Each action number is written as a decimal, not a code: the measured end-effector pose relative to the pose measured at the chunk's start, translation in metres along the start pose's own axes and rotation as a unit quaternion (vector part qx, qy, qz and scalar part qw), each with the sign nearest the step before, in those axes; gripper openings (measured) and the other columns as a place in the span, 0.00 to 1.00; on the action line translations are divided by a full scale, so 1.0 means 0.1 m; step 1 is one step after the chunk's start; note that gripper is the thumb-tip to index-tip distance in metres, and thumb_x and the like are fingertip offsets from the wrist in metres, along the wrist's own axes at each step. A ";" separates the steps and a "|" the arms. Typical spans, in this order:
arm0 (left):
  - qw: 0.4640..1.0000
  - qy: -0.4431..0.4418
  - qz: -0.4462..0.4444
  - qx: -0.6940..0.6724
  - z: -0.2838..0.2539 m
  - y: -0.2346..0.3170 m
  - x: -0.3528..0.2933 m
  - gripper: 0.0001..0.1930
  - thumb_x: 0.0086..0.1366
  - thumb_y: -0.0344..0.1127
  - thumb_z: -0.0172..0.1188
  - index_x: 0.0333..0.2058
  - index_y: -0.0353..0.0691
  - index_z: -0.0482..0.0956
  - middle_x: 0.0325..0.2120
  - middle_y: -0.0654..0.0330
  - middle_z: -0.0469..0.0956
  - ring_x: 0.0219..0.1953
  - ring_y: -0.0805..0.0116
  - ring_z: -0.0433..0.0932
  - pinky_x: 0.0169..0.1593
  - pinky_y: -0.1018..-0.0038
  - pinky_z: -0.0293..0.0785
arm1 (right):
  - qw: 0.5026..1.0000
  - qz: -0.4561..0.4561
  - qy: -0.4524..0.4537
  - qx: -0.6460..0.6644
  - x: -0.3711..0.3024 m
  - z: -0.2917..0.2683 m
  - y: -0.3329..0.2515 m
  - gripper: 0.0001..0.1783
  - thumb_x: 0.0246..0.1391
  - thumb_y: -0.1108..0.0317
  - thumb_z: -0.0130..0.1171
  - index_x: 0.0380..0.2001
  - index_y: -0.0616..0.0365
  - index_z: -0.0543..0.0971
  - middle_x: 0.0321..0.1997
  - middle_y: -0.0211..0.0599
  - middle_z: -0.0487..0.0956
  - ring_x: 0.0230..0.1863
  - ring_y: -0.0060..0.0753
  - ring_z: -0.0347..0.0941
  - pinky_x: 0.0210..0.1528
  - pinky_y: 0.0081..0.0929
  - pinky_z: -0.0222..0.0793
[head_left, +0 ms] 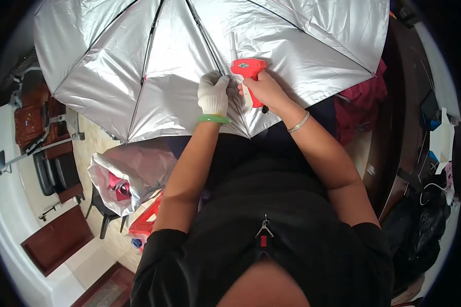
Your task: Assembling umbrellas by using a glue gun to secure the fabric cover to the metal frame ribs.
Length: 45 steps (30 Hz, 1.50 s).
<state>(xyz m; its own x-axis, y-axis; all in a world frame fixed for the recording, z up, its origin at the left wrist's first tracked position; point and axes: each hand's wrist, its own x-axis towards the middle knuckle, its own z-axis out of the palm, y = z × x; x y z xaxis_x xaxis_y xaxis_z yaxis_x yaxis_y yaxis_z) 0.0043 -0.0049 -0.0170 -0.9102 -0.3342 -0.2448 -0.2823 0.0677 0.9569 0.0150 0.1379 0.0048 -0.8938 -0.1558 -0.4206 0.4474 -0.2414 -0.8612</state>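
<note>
An open umbrella (174, 105) with a silvery lining spreads before me, its inner side and dark ribs facing up. My left hand (213, 93), in a white knit glove, is closed on a dark umbrella rib (204, 33) near the canopy's near edge. Bare, my right hand (270, 93) grips a red tagging gun (248, 65) by its handle, just right of the glove. The gun's pale upright piece points away from me over the lining. Whether its tip touches the cloth, I cannot tell.
At lower left are a white sack (151, 166) with pink cloth inside, a red plastic container (146, 222) and a dark stool (105, 212). Dark red fabric (366, 97) lies right of the canopy. A black plastic bag (415, 230) and a dark wooden cabinet (389, 133) stand at right.
</note>
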 end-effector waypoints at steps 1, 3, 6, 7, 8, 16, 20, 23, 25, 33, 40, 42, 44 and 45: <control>1.000 -0.002 -0.002 0.003 -0.01 0.01 -0.02 0.12 0.64 0.37 0.55 0.39 0.33 0.76 0.25 0.56 0.80 0.24 0.64 0.80 0.27 0.71 0.75 | 1.000 0.002 0.002 0.003 0.00 -0.02 0.02 0.16 0.55 0.69 0.52 0.46 0.65 0.73 0.34 0.43 0.79 0.33 0.32 0.78 0.36 0.28 0.74; 0.996 -0.063 -0.061 -0.007 -0.07 0.09 -0.02 0.11 0.64 0.35 0.55 0.37 0.31 0.76 0.23 0.59 0.78 0.22 0.71 0.77 0.24 0.76 0.72 | 0.989 -0.025 0.024 -0.146 0.02 -0.06 0.05 0.16 0.54 0.67 0.53 0.44 0.64 0.73 0.32 0.42 0.79 0.31 0.31 0.77 0.36 0.28 0.72; 0.992 -0.093 -0.084 -0.009 -0.08 0.07 -0.01 0.10 0.64 0.34 0.55 0.35 0.31 0.77 0.21 0.61 0.77 0.19 0.75 0.74 0.22 0.79 0.69 | 0.969 -0.047 0.043 -0.239 0.04 -0.03 0.12 0.17 0.52 0.66 0.54 0.43 0.64 0.73 0.30 0.41 0.79 0.30 0.30 0.77 0.36 0.28 0.71; 0.993 -0.093 -0.074 -0.006 -0.09 0.07 -0.01 0.10 0.64 0.34 0.54 0.34 0.31 0.77 0.20 0.61 0.77 0.18 0.75 0.73 0.21 0.79 0.68 | 0.963 -0.058 0.051 -0.259 0.03 0.01 0.14 0.17 0.51 0.66 0.55 0.43 0.64 0.73 0.28 0.41 0.79 0.30 0.30 0.77 0.36 0.28 0.71; 0.994 -0.094 -0.065 -0.004 -0.09 0.06 -0.01 0.10 0.65 0.35 0.54 0.33 0.32 0.77 0.19 0.62 0.76 0.17 0.76 0.72 0.20 0.79 0.68 | 0.956 -0.069 0.059 -0.279 0.02 0.03 0.15 0.18 0.50 0.65 0.55 0.43 0.64 0.73 0.27 0.41 0.78 0.30 0.30 0.77 0.36 0.29 0.70; 0.990 -0.131 -0.054 0.001 -0.13 0.15 -0.04 0.12 0.66 0.37 0.53 0.27 0.35 0.74 0.16 0.63 0.73 0.13 0.78 0.68 0.15 0.82 0.62 | 0.996 -0.040 -0.022 -0.072 0.07 -0.06 0.11 0.17 0.49 0.64 0.56 0.39 0.65 0.77 0.25 0.41 0.82 0.26 0.32 0.80 0.32 0.28 0.75; 0.987 -0.143 -0.070 -0.006 -0.17 0.18 -0.05 0.13 0.67 0.38 0.52 0.26 0.36 0.73 0.15 0.63 0.72 0.12 0.77 0.67 0.14 0.82 0.61 | 0.998 0.026 -0.038 -0.038 0.03 -0.06 -0.01 0.15 0.55 0.68 0.54 0.43 0.66 0.76 0.29 0.42 0.81 0.27 0.31 0.80 0.29 0.25 0.77; 0.984 -0.163 -0.069 -0.025 -0.17 0.17 -0.04 0.12 0.67 0.38 0.52 0.26 0.36 0.73 0.15 0.63 0.72 0.12 0.77 0.67 0.14 0.83 0.61 | 0.998 0.031 -0.035 -0.051 0.03 -0.06 -0.01 0.15 0.55 0.68 0.54 0.44 0.66 0.75 0.29 0.43 0.81 0.27 0.31 0.80 0.28 0.26 0.77; 0.982 -0.172 -0.068 -0.035 -0.18 0.16 -0.04 0.12 0.67 0.38 0.52 0.26 0.36 0.73 0.15 0.63 0.72 0.12 0.77 0.68 0.15 0.83 0.61 | 0.997 0.033 -0.033 -0.058 0.04 -0.06 -0.02 0.16 0.55 0.68 0.54 0.44 0.66 0.75 0.29 0.43 0.81 0.27 0.31 0.80 0.28 0.26 0.77; 0.985 -0.168 -0.041 -0.007 -0.13 0.15 -0.08 0.11 0.67 0.37 0.52 0.32 0.34 0.73 0.19 0.62 0.75 0.16 0.78 0.71 0.16 0.83 0.64 | 0.995 0.065 -0.075 0.016 0.08 -0.04 -0.05 0.13 0.56 0.67 0.54 0.41 0.64 0.76 0.25 0.40 0.79 0.23 0.30 0.78 0.25 0.25 0.75; 0.980 -0.190 -0.011 0.062 -0.17 0.12 -0.02 0.15 0.67 0.37 0.52 0.46 0.31 0.73 0.25 0.62 0.78 0.24 0.73 0.77 0.30 0.78 0.72 | 0.992 0.085 -0.096 -0.004 0.09 -0.05 -0.08 0.10 0.58 0.66 0.53 0.35 0.63 0.75 0.23 0.40 0.77 0.20 0.31 0.74 0.23 0.28 0.72; 0.979 -0.179 0.041 0.086 -0.11 0.16 0.00 0.17 0.66 0.39 0.54 0.48 0.31 0.73 0.26 0.61 0.80 0.27 0.69 0.78 0.33 0.75 0.74 | 0.984 0.102 -0.107 0.095 -0.06 -0.06 -0.21 0.10 0.58 0.67 0.52 0.37 0.64 0.74 0.25 0.41 0.77 0.26 0.35 0.77 0.27 0.30 0.75; 0.887 0.060 0.116 0.442 -0.02 0.47 -0.09 0.26 0.62 0.45 0.59 0.55 0.38 0.69 0.34 0.59 0.81 0.34 0.60 0.80 0.42 0.68 0.75 | 0.966 0.116 -0.129 0.190 -0.12 -0.18 -0.37 0.11 0.58 0.68 0.51 0.39 0.66 0.74 0.26 0.43 0.78 0.31 0.39 0.80 0.30 0.31 0.77; 0.892 0.061 0.122 0.431 0.06 0.46 0.01 0.26 0.62 0.45 0.59 0.55 0.38 0.69 0.34 0.59 0.81 0.34 0.60 0.80 0.42 0.68 0.75 | 0.963 0.066 -0.150 0.213 -0.16 -0.30 -0.47 0.14 0.59 0.66 0.52 0.42 0.66 0.73 0.33 0.48 0.79 0.36 0.41 0.80 0.36 0.35 0.78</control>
<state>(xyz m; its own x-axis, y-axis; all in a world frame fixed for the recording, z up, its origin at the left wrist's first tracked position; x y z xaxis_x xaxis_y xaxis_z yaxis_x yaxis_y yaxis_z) -0.0110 0.0036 0.0255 -0.9517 -0.3063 0.0228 -0.2564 0.8330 0.4904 0.0070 0.1808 0.0430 -0.8067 -0.4674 -0.3617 0.5868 -0.5613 -0.5835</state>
